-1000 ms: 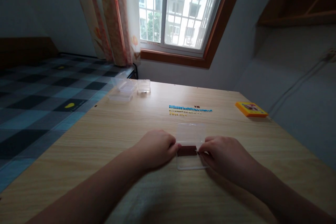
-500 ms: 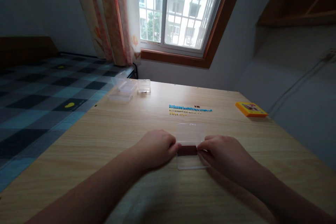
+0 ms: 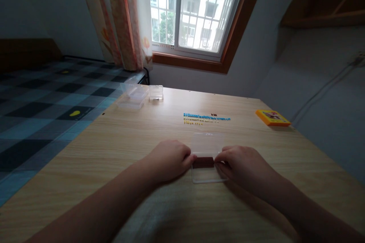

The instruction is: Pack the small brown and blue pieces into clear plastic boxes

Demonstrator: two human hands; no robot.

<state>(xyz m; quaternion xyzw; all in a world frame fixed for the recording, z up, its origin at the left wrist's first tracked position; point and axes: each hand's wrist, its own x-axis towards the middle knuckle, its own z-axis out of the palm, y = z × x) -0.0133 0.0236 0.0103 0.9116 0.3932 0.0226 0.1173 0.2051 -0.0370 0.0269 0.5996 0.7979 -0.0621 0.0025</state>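
A dark brown ridged block, perhaps rows of small bricks side by side, lies in or over a clear plastic box with its lid folded back. At its left end my left hand is closed, the thumb and finger pressed against it. My right hand pinches the opposite end between thumb and forefinger. Beyond the box, rows of tiny blue bricks and tiny yellow bricks are lined up on the wooden table. A few tiny dark pieces sit just behind them.
Clear plastic boxes stand at the table's far left: an open one and a smaller one. An orange-yellow box lies near the right edge. To the left is a bed with a checked cover; a window is behind.
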